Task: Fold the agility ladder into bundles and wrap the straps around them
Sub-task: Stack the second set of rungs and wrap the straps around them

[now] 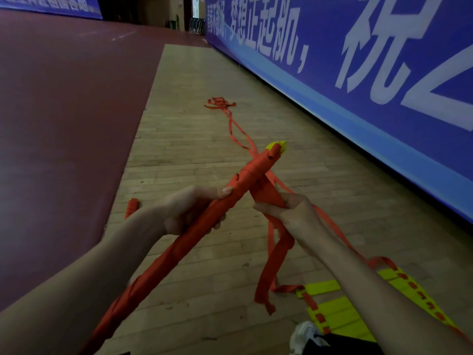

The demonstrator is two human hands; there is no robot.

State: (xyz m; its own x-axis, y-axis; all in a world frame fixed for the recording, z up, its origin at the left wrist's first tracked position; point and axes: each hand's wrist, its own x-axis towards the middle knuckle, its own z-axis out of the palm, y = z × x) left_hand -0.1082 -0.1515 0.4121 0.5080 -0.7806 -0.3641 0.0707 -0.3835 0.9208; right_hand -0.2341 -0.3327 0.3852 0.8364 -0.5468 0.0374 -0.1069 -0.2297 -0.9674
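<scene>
— Why is the bundle (163,260) held slanting up like that?

— I reckon so the strap (271,267) can pass round it freely. The left hand (186,211) is clamped round the middle, thumb along the top, to steady it off the floor (204,85). Yellow rung ends (277,146) poke out at the far tip.

— And the other hand?

— The right hand (289,213) is closed tight on the strap, just beside the bundle, probably pulling the turn snug. The slack hangs below its fist.

— Much left?

— Looks so. A flat ladder section (330,311) lies by the person's feet, and loose strap trails off along the floor. A small wrapped roll (131,206) lies to the left.
</scene>
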